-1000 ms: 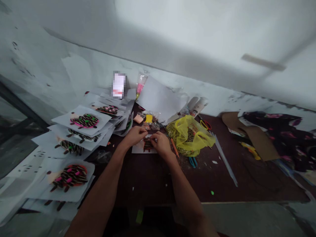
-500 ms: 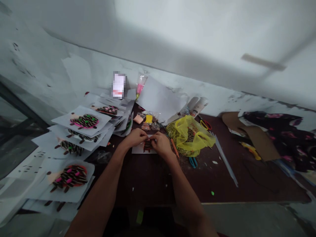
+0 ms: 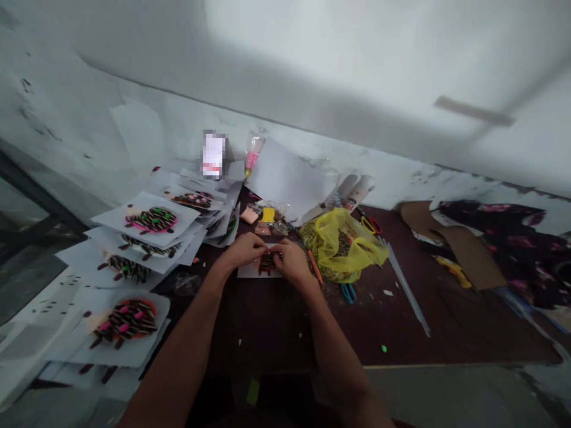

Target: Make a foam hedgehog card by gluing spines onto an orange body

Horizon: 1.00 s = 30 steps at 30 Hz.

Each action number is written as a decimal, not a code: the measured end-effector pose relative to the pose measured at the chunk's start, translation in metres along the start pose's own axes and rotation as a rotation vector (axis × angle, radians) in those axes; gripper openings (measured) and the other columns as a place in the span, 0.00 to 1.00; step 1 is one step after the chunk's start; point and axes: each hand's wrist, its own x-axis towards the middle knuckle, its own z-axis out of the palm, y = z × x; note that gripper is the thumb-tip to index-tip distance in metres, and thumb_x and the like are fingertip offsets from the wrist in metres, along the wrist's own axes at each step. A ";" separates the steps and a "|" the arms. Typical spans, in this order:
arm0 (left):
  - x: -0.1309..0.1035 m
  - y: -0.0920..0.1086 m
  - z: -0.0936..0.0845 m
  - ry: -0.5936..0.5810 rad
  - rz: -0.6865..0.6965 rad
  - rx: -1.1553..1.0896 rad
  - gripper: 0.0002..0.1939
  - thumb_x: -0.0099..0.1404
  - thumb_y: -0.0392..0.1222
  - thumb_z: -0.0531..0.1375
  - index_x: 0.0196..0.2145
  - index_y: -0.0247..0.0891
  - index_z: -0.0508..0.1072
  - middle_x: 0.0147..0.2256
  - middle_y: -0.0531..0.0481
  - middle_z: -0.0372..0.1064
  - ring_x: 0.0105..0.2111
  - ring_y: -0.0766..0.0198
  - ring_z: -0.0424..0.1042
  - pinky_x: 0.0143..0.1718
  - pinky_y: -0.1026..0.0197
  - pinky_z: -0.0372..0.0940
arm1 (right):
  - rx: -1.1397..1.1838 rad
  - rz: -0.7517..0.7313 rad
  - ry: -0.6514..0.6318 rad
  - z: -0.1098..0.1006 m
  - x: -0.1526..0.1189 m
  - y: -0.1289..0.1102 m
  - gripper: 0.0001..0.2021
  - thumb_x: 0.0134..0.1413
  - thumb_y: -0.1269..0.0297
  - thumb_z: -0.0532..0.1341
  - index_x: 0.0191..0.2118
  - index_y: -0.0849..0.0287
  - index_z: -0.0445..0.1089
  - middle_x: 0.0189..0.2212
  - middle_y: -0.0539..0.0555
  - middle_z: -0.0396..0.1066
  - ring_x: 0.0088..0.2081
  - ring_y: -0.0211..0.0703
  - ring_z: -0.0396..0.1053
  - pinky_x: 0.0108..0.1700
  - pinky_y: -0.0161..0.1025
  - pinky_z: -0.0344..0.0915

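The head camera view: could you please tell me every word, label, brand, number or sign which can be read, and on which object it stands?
No text can be read.
Yellow bag: reddish marks, perhaps print, too blurred to read.
Pixelated panel near the wall: nothing legible.
Pale cylinder behind the bag: dark marks, too small to read.

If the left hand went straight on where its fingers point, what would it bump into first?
Most likely the right hand: the left hand points toward it over the white sheet. They look very close in this view, but depth is unclear, so I cannot tell whether they touch.
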 end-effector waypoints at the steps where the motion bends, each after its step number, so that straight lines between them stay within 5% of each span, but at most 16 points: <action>1: 0.000 0.001 0.000 0.004 0.000 0.001 0.17 0.58 0.41 0.54 0.32 0.32 0.83 0.26 0.47 0.76 0.28 0.63 0.69 0.27 0.65 0.54 | -0.001 -0.001 0.000 0.000 0.000 0.000 0.17 0.60 0.70 0.55 0.48 0.54 0.78 0.41 0.56 0.74 0.44 0.43 0.70 0.46 0.35 0.62; 20: -0.003 0.005 -0.001 -0.018 0.003 0.084 0.16 0.59 0.41 0.55 0.29 0.31 0.81 0.24 0.47 0.74 0.26 0.63 0.67 0.26 0.64 0.52 | 0.041 -0.009 0.067 -0.001 -0.001 0.000 0.18 0.59 0.71 0.56 0.52 0.56 0.75 0.43 0.56 0.75 0.44 0.43 0.71 0.46 0.35 0.63; 25: -0.003 0.006 -0.001 -0.033 0.011 0.061 0.17 0.60 0.43 0.55 0.28 0.31 0.82 0.23 0.47 0.74 0.25 0.63 0.67 0.26 0.64 0.53 | 0.039 -0.015 0.042 0.000 -0.001 0.000 0.15 0.59 0.71 0.57 0.46 0.54 0.78 0.41 0.55 0.74 0.43 0.43 0.71 0.45 0.34 0.63; 30: -0.002 0.005 -0.002 0.039 -0.011 0.057 0.16 0.58 0.40 0.55 0.32 0.31 0.83 0.27 0.46 0.77 0.28 0.62 0.70 0.28 0.64 0.55 | 0.033 -0.005 0.024 0.000 -0.001 0.000 0.16 0.59 0.71 0.56 0.46 0.54 0.78 0.41 0.55 0.74 0.43 0.43 0.71 0.45 0.34 0.63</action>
